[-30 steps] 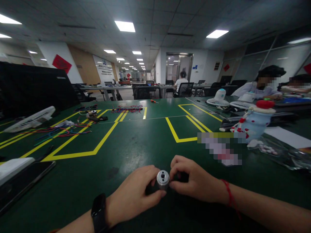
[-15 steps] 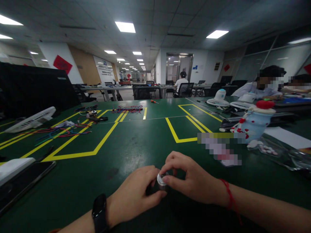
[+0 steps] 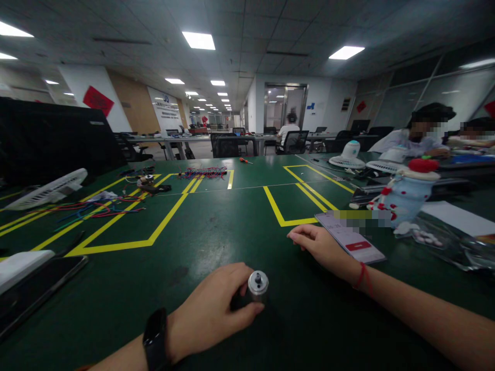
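Dark green tabletop (image 3: 216,221) with yellow tape outlines (image 3: 116,248); at lower centre, a bare left hand (image 3: 214,293) with a black watch (image 3: 154,335) on the wrist, thumb and fingers around an upright silver metal cylinder (image 3: 258,288) with a small dark fitting on top; farther right, a bare right hand (image 3: 325,246) with a red cord bracelet (image 3: 362,268), fingers loosely bent, well apart from the cylinder; just beside, a flat pale-screened phone (image 3: 359,246), partly pixelated, contact unclear; behind, a pale blue bottle with a red top (image 3: 410,196); at left, tangled red, blue and green wires (image 3: 104,210) near a white slatted plastic panel (image 3: 50,190); at far right, a white-sleeved person (image 3: 390,141).
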A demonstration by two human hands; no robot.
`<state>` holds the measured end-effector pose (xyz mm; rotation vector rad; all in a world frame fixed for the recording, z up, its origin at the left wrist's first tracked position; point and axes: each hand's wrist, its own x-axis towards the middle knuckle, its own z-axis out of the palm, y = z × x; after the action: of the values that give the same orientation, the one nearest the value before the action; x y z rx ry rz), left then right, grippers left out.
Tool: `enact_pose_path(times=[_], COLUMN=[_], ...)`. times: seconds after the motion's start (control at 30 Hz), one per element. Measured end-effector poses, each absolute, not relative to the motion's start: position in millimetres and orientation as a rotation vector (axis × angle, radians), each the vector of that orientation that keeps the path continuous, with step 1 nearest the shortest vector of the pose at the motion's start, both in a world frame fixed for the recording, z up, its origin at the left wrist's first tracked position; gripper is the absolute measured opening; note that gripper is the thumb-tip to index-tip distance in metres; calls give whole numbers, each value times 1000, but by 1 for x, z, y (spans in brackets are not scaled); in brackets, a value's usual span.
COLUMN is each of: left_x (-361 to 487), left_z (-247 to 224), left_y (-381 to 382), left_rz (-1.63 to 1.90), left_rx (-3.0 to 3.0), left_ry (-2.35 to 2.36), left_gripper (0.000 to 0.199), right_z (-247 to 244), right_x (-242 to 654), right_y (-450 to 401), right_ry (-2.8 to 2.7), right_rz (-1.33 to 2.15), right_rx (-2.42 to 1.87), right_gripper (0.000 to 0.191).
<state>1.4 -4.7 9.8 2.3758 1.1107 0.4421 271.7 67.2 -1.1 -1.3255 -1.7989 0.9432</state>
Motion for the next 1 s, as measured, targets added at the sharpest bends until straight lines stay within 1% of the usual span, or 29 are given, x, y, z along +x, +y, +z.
enact_pose_path(times=[0.13, 0.23, 0.33, 0.47, 0.63, 0.73, 0.9, 1.0], left_x=[2, 1, 2, 2, 2, 2, 1, 1], left_z=[10, 11, 11, 8, 5, 5, 5, 5], left_y=[-5, -4, -4, -4, -4, -3, -4, -5], left_rz=[444, 446, 448, 457, 480, 466, 454, 449], left_rx=[2379, 2388, 2397, 2415, 2416, 2418, 2410, 2406], left_ry=[1111, 1121, 1117, 1089, 1063, 1066, 1108, 1108], left_gripper=[13, 15, 16, 13, 10, 12, 14, 13], right_z=[2, 4, 8, 17, 28, 29, 19, 11], right_x=[268, 265, 256, 230, 211, 220, 242, 245], right_y=[61, 55, 42, 18, 10, 15, 19, 19], right_ry=[-1917, -2109, -2244, -2143, -2075, -1976, -2238, -2385], right_rz=[928, 725, 566, 644, 820, 850, 900, 857], right_rx=[-1309, -1281, -1104, -909, -856, -901, -921, -918], right_gripper=[26, 20, 14, 20, 6, 8, 8, 10])
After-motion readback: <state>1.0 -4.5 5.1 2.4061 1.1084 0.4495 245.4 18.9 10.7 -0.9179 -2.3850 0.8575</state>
